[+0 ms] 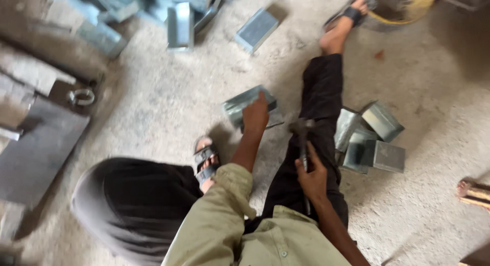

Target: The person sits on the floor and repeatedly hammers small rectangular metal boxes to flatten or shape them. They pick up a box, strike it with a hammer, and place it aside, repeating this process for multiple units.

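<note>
I sit on a rough concrete floor with my legs in black trousers (321, 92) stretched out. My left hand (255, 114) is closed on the near edge of a grey sheet-metal box (240, 103) that lies on the floor between my legs. My right hand (311, 175) grips the handle of a hammer (302, 130). The hammer's head is raised just to the right of the box, over my right leg. An olive sleeve (224, 210) covers my left arm.
A cluster of sheet-metal boxes (375, 138) lies to the right of my leg. More boxes (179, 23) are scattered at the top left, one (256, 29) apart from them. Dark flat metal plates (35, 148) lie at the left. Wooden sticks (474, 192) show at the right edge.
</note>
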